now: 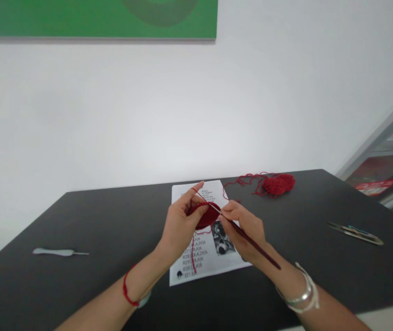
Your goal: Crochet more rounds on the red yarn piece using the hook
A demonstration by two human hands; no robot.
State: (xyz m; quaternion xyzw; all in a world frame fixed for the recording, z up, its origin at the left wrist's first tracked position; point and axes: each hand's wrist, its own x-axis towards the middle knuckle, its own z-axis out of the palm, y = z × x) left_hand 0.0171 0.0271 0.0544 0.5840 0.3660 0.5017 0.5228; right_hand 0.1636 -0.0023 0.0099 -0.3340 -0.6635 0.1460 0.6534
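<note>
Light grey hook [53,252] lies at the left of the frame on the dark counter [113,220], shaft pointing right. Mid-frame, left hand [177,227] pinches the red crocheted piece [206,219], thumb on its near face, index finger raised with red yarn over it. Piece is held above the printed sheet [217,266], long axis running roughly sideways, right end slightly higher. It lies right of the left fingers, touching them, and just left of the right fingers; left hand is nearer, being in contact. Right hand [251,230] has its fingers pressed together on the dark-handled hook [258,248], which slants from tip at upper left to handle end at lower right; tip meets the piece's upper edge. Yarn ball [279,185] sits right of centre, loose strands trailing left. Thread snips [355,233] lie farther right.
</note>
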